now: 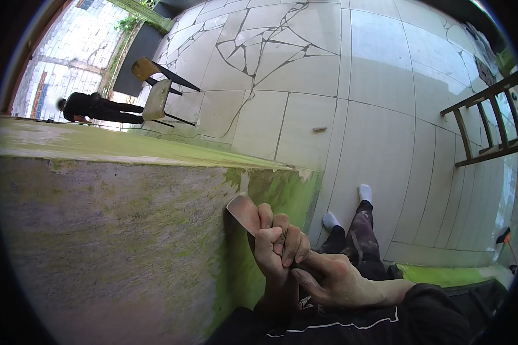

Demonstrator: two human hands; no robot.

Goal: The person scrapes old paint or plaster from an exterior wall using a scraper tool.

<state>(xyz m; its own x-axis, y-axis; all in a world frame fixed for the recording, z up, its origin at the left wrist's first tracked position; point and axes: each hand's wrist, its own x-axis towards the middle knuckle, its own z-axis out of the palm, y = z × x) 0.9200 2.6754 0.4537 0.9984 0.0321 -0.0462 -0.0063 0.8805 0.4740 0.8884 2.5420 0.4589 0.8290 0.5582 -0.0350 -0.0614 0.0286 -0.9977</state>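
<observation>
A flat metal scraper blade (244, 212) sticks out of my left hand (276, 246), which is wrapped around its handle with the thumb laid over. The blade's end is at the wall face (125, 224), grey and rough with patches of green paint; whether its edge touches cannot be told. At the lower end of that fist, the thumb and index finger of my right hand (341, 278) close in, seemingly on the end of the handle. Fingers hide the handle itself. A dark shadow falls on the wall below the blade.
The green wall corner (285, 166) juts out beside my hands. My socked feet (364, 194) stand on the tiled floor (380, 142). A wooden ladder-like frame (485, 125) is at the right. Two chairs (157, 99), a trailing cable (235, 123) and a person (101, 108) in dark clothes are farther off.
</observation>
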